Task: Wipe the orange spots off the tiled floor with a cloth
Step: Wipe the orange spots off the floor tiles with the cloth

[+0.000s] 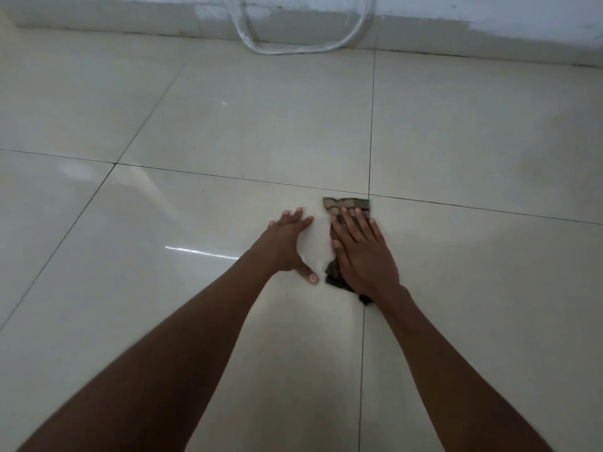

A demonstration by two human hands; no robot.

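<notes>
Glossy cream floor fills nearly the whole frame, big square tiles with thin dark grout lines; four tiles meet just above centre right. Grey-white wall runs along the top edge, paint patchy near the base. Clear plastic hose loops down from the top centre and rests on the floor at the wall.

Two bare forearms come in from the bottom corners toward the middle. Right hand lies flat, fingers straight and slightly spread, palm pressing down on the cloth, not curled round it. Cloth is a dark checked rag, centre right, bunched under the palm; one end sticks out past the fingertips up to the grout crossing, the other shows by the wrist. Left hand sits just left of it, also flat with fingers straight and thumb splayed, braced on bare tile, holding nothing, not touching the cloth.

No orange spots visible anywhere; a few tiny dark specks on the tiles. Any spot left is either under the cloth or too faint to tell, so progress can't be judged well, probably late.

Risks: flat palm has no real hold, so the rag could slide out or roll up under a hard push. Tile looks wet and shiny, so the bracing hand could slip. Bunched cloth may smear residue into the grout.
</notes>
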